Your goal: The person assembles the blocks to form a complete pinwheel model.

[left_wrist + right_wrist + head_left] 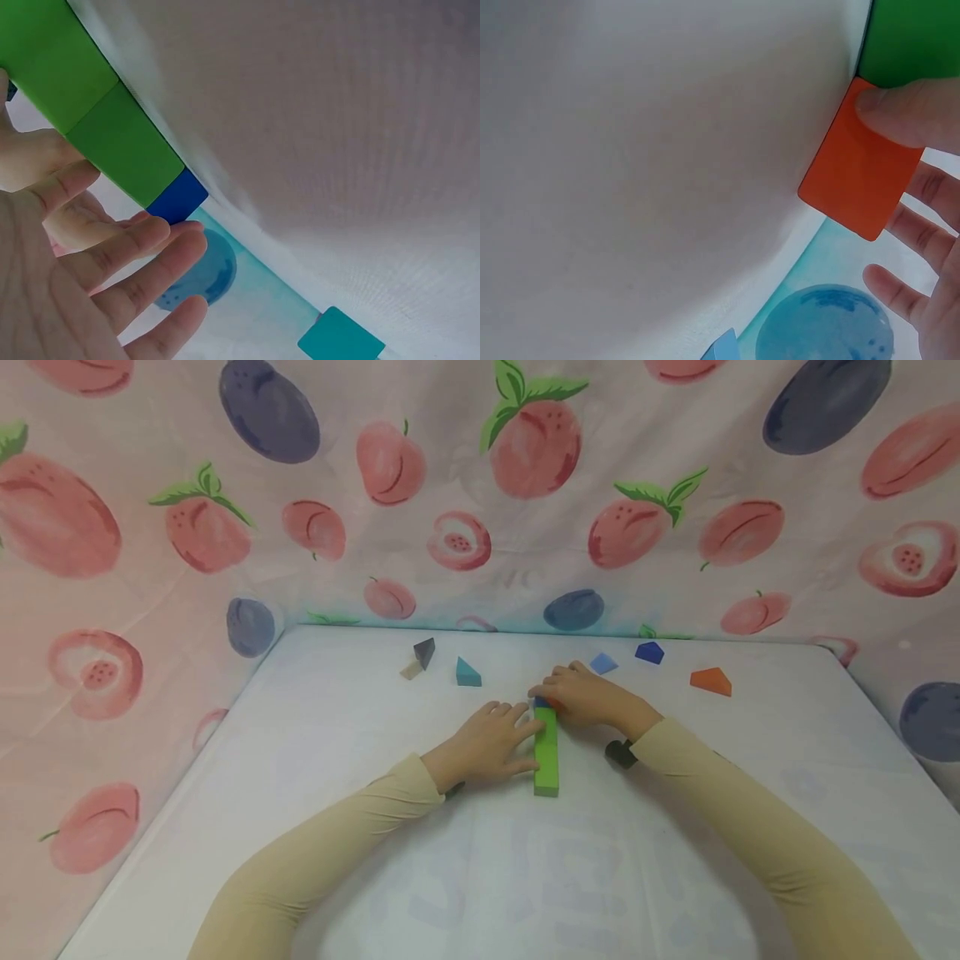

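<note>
Green blocks (547, 752) lie under the flat, open left hand (491, 742); the right hand's (585, 693) grip pinches an orange block (861, 176).

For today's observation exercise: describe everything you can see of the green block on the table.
The green block is a long, narrow bar lying flat on the white table, its length running away from the person. In the left wrist view a seam across it suggests two shades or two pieces end to end. Its surface looks smooth and matte, perhaps painted wood or foam. The left hand rests along its left side; the right hand covers its far end, where a small dark blue block and an orange block meet it.
</note>
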Available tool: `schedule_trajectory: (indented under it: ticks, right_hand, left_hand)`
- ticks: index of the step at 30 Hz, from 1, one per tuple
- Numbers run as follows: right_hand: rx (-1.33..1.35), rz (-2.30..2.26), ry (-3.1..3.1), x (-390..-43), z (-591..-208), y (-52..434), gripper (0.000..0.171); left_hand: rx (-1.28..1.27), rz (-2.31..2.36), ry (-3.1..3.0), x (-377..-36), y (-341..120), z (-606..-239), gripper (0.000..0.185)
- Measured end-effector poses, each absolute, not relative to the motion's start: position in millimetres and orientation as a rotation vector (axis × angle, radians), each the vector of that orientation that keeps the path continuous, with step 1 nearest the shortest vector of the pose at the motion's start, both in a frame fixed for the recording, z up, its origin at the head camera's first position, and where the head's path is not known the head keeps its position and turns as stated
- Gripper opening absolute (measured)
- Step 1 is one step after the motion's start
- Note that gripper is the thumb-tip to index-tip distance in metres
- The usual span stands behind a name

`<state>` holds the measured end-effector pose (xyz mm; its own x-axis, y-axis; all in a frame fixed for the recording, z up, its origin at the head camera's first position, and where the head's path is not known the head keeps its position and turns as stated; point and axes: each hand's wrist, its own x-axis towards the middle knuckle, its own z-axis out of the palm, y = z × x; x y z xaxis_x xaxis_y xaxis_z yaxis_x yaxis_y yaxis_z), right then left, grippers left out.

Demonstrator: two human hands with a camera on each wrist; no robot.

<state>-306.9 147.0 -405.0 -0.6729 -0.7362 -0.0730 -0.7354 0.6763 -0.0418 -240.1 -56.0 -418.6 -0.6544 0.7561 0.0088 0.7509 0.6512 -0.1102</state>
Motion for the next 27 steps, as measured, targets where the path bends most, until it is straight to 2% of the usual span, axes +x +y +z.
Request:
schedule_trajectory:
  ticks: [14, 27]
  right_hand:
    - [-1.05, -0.078, 2.811, -314.0, -404.3, 163.2, 0.056]
    - [-1.024, -0.106, 2.968, -327.5, -386.1, 211.1, 0.044]
  left_hand:
    - [-1.28, 0.101, -2.868, -239.3, -54.8, -418.0, 0.063]
    - [-1.275, 0.107, -2.879, -239.5, -55.6, -421.2, 0.063]
